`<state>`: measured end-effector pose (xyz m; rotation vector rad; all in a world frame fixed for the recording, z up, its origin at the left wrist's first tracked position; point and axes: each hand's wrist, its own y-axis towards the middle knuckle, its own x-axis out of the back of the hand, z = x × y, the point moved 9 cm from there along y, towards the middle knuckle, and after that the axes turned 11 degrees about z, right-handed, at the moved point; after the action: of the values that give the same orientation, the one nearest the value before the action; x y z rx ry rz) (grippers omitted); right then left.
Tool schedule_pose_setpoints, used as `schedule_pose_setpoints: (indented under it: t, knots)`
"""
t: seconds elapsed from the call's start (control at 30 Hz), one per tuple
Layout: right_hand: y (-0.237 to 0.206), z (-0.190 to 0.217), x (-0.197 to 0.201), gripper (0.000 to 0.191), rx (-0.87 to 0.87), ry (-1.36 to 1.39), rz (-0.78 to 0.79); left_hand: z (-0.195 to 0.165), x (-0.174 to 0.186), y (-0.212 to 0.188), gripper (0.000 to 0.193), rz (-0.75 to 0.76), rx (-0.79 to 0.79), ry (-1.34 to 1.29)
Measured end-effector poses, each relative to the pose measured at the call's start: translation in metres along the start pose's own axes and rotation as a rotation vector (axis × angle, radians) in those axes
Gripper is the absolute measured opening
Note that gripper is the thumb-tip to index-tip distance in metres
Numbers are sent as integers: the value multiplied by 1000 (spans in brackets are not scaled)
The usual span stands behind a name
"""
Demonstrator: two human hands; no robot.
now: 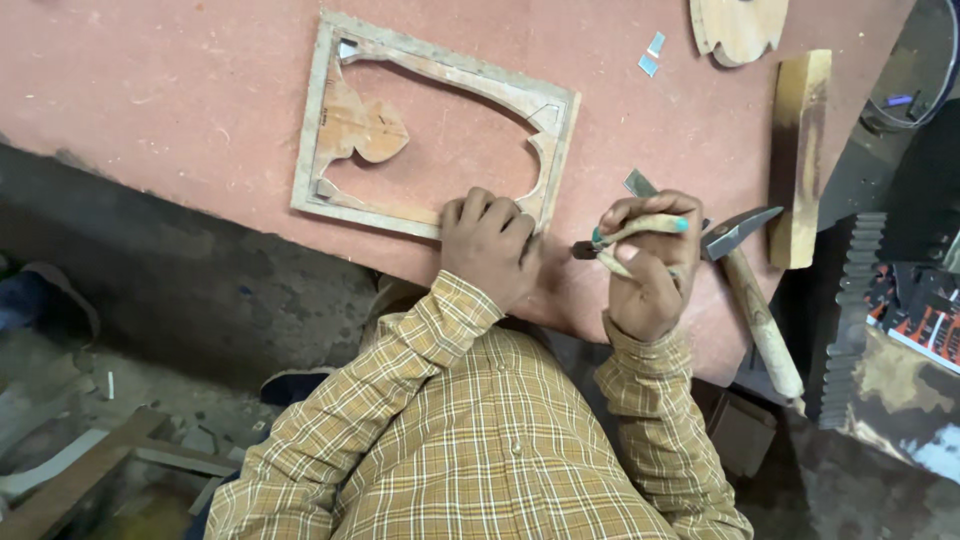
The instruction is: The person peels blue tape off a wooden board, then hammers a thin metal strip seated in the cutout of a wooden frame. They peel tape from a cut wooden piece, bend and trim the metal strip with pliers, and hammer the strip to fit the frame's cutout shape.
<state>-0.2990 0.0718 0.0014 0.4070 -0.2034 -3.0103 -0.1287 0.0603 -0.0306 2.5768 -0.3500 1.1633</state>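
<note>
A rectangular wooden frame (pixel 322 120) with an arched, scalloped cut-out lies flat on a reddish-brown board (pixel 180 90). My left hand (pixel 487 243) presses down on the frame's near right corner, knuckles up and fingers curled over its edge. Just to the right, my right hand (pixel 652 262) is closed around a thin wooden-handled tool (pixel 640 229) with a teal end. Its dark tip points left toward the frame's corner without touching it. A second thin stick seems to sit in the same grip.
A wooden-handled hammer (pixel 762 315) lies right of my right hand, its head next to a long wooden block (pixel 800 150). A flat metal blade (pixel 638 182) shows behind my fingers. A carved wooden piece (pixel 738 25) and small metal bits (pixel 650 55) lie at the far edge. Scrap wood litters the floor.
</note>
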Motion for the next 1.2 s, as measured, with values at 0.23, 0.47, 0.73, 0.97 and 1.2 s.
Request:
schedule_pose_setpoints:
  t: [0.23,0.47,0.73,0.97,1.2]
  knots:
    - [-10,-1,32,27,-33,78,-222,5,17,-18,27,21,-89,-59]
    - [-13,7,23,75,48,-71,-18,10,24,-31,36,15,-74,-1]
    - [13,8,-4,33,415,-516,281,25,18,-15,30,81,-304,121]
    - [30,-18,-25,22,35,444,184,48,60,-30,30,174,-197,34]
    - [34,-6,-73,45,92,209,174,38,53,-41,46,29,16,-25]
